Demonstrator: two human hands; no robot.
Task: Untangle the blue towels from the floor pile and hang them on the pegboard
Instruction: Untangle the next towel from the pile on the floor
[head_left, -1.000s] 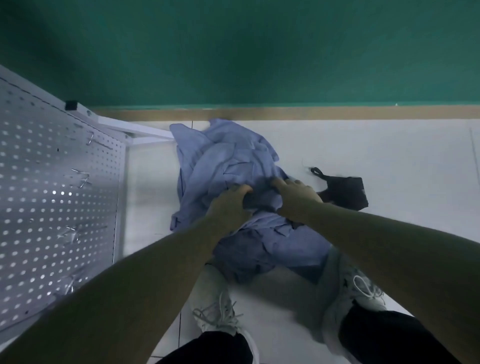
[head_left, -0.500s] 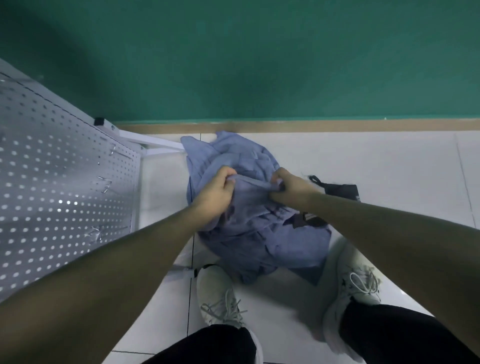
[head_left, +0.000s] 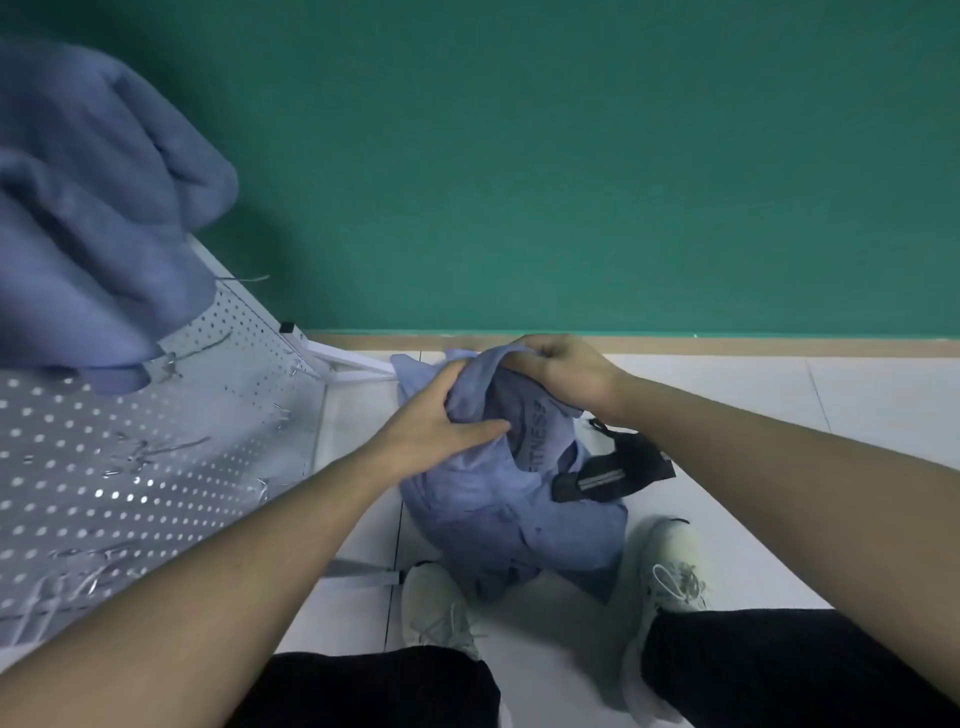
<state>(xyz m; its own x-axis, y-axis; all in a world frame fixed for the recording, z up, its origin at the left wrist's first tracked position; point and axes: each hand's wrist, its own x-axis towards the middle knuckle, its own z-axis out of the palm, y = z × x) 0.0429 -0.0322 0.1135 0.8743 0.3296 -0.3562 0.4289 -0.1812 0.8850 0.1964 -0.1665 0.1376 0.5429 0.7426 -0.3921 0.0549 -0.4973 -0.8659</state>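
A tangled pile of blue towels (head_left: 514, 519) hangs from my hands down to the white floor between my shoes. My left hand (head_left: 434, 421) grips a fold of the top towel at its left side. My right hand (head_left: 563, 371) pinches the same towel's upper edge, a little higher and to the right. Dark lettering shows on the lifted cloth. A white pegboard (head_left: 130, 467) with metal hooks stands at the left. One blue towel (head_left: 88, 218) hangs over its top, close to the camera.
A black strap or bag (head_left: 618, 470) lies against the pile's right side. My white shoes (head_left: 439, 608) (head_left: 667, 577) stand on the tiled floor on either side of the pile. A green wall (head_left: 571, 156) with a tan baseboard runs behind. The pegboard's white foot (head_left: 358, 361) reaches toward the pile.
Both hands have raised the gripped towel off the pile, the right hand higher. The view has tilted up, bringing the towel hung on the pegboard into sight.
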